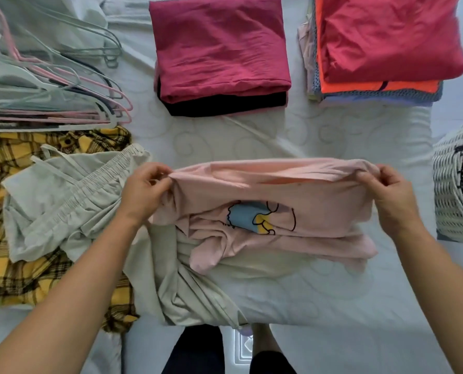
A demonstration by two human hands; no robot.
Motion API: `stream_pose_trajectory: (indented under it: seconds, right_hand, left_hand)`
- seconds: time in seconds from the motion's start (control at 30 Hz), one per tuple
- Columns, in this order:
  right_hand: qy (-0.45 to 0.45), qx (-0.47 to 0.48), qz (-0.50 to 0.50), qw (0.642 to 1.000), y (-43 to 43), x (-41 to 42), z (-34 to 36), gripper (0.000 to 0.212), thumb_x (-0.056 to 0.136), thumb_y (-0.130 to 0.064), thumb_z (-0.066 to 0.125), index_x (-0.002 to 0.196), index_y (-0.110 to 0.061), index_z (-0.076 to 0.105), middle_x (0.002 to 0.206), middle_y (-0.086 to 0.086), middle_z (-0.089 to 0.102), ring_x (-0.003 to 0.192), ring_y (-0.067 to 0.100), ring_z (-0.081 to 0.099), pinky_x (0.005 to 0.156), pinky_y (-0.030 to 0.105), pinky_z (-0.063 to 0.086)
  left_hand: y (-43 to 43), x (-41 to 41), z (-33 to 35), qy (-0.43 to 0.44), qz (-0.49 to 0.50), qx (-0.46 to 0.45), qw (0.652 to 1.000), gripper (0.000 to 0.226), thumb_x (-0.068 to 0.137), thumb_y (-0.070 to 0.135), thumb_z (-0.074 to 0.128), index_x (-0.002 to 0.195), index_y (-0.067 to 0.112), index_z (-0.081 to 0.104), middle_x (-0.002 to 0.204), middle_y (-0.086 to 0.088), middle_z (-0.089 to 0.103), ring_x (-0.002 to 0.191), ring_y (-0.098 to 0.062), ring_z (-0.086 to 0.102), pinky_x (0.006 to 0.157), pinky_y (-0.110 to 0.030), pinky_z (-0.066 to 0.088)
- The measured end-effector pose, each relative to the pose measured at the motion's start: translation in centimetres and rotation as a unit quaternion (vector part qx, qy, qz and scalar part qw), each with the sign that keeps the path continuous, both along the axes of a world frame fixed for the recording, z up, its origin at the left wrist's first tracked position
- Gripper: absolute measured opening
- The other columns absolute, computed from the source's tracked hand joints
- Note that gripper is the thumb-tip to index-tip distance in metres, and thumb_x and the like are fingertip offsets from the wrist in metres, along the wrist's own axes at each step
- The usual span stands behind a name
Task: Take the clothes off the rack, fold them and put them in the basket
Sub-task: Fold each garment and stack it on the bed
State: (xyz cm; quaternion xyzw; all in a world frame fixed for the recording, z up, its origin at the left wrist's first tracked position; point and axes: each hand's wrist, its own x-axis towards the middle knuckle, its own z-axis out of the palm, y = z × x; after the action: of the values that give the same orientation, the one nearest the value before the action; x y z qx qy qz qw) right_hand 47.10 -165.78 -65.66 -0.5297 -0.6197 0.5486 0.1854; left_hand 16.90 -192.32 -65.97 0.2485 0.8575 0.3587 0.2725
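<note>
Pink shirt (306, 211) lay mid-bed (292, 136), its far edge pinched by left hand (143, 193) and right hand (392, 198), woven basket (449, 190) just right of it

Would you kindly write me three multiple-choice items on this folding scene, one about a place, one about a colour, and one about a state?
1. Where do the hangers lie?
A. far left on the bed
B. in the basket
C. on the pink shirt

2. What colour is the top garment of the far right stack?
A. green
B. red
C. white

3. How is the pink shirt held?
A. one hand only
B. both hands pinch its upper edge
C. untouched

Answers:
1. A, since the hangers are piled at upper left, above the yellow plaid cloth.
2. B, since a red folded piece tops that stack.
3. B, since the left hand and the right hand each pinch an end of the edge.
</note>
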Motion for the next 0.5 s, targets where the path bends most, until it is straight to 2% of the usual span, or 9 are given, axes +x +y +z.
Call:
stream_pose_trajectory:
  seconds: [0.07, 0.1, 0.17, 0.2, 0.3, 0.37, 0.43, 0.5]
  right_hand:
    - [0.049, -0.039, -0.015, 0.998, 0.5, 0.5, 1.5, 0.052, 0.047, -0.055, 0.083, 0.076, -0.023, 0.055, 0.059, -0.018, 0.059, 0.061, -0.002, 0.048, 0.057, 0.013, 0.039]
    - [0.07, -0.069, -0.006, 0.995, 0.9, 0.6, 2.1, 0.063, 0.038, -0.059, 0.084, 0.08, -0.022, 0.056, 0.064, -0.016, 0.063, 0.062, 0.0, 0.053, 0.057, 0.012, 0.043]
    - [0.083, -0.123, 0.045, 0.988, 1.7, 0.8, 3.4, 0.073, 0.031, -0.058, 0.086, 0.087, -0.018, 0.063, 0.073, -0.01, 0.07, 0.066, 0.002, 0.06, 0.06, 0.011, 0.048]
    - [0.075, -0.14, 0.083, 0.984, 2.2, 0.9, 4.1, 0.075, 0.029, -0.058, 0.087, 0.088, -0.016, 0.068, 0.077, -0.008, 0.071, 0.069, 0.003, 0.062, 0.062, 0.011, 0.048]
    - [0.032, -0.108, 0.138, 0.984, 3.4, 1.0, 6.1, 0.066, 0.025, -0.066, 0.084, 0.074, -0.024, 0.076, 0.069, -0.009, 0.07, 0.068, 0.002, 0.058, 0.062, 0.008, 0.044]
    - [0.047, -0.078, 0.126, 0.988, 3.9, 1.0, 7.7, 0.057, 0.027, -0.068, 0.083, 0.067, -0.028, 0.073, 0.064, -0.013, 0.066, 0.065, -0.002, 0.056, 0.064, 0.006, 0.044]
    - [0.061, -0.045, 0.111, 0.991, 4.0, 0.7, 9.3, 0.046, 0.037, -0.068, 0.08, 0.064, -0.032, 0.07, 0.062, -0.016, 0.063, 0.065, -0.003, 0.055, 0.066, 0.006, 0.044]
    - [0.067, -0.007, 0.119, 0.991, 3.9, 0.5, 10.9, 0.02, 0.068, -0.052, 0.072, 0.063, -0.034, 0.066, 0.06, -0.018, 0.06, 0.062, -0.004, 0.052, 0.063, 0.006, 0.041]
  left_hand:
    - [0.3, -0.2, 2.1, -0.083, 0.031, 0.072, 0.993, 0.024, 0.089, 0.0, 0.055, 0.081, 0.022, 0.057, 0.078, 0.002, 0.056, 0.071, -0.005, 0.054, 0.068, -0.019, 0.046]
    - [0.4, -0.3, 2.9, -0.101, 0.027, 0.092, 0.99, 0.028, 0.091, -0.002, 0.05, 0.082, 0.024, 0.055, 0.075, 0.006, 0.056, 0.067, 0.001, 0.051, 0.064, -0.013, 0.044]
    - [0.8, -0.8, 4.2, -0.097, 0.006, 0.108, 0.989, 0.027, 0.092, 0.0, 0.049, 0.085, 0.026, 0.054, 0.068, 0.015, 0.058, 0.06, 0.006, 0.049, 0.059, -0.008, 0.04]
    - [0.9, -1.2, 4.8, -0.079, 0.001, 0.108, 0.991, 0.022, 0.09, 0.007, 0.051, 0.087, 0.028, 0.055, 0.068, 0.019, 0.059, 0.063, 0.006, 0.051, 0.061, -0.009, 0.041]
    - [1.2, -2.6, 6.1, 0.002, 0.016, 0.102, 0.995, 0.017, 0.082, 0.023, 0.05, 0.087, 0.038, 0.057, 0.083, 0.021, 0.062, 0.084, -0.006, 0.057, 0.083, -0.024, 0.046]
    - [1.7, -2.8, 7.4, -0.008, 0.028, 0.128, 0.991, 0.019, 0.082, 0.022, 0.047, 0.085, 0.039, 0.057, 0.083, 0.018, 0.06, 0.082, -0.005, 0.054, 0.084, -0.028, 0.043]
    - [2.4, -2.3, 8.9, -0.028, 0.017, 0.14, 0.99, 0.018, 0.081, 0.021, 0.043, 0.084, 0.035, 0.054, 0.083, 0.012, 0.054, 0.078, 0.001, 0.049, 0.08, -0.022, 0.04]
    - [2.9, -1.6, 10.8, -0.02, -0.002, 0.146, 0.989, 0.016, 0.079, 0.02, 0.041, 0.084, 0.03, 0.051, 0.081, 0.008, 0.051, 0.072, 0.008, 0.047, 0.072, -0.011, 0.037]
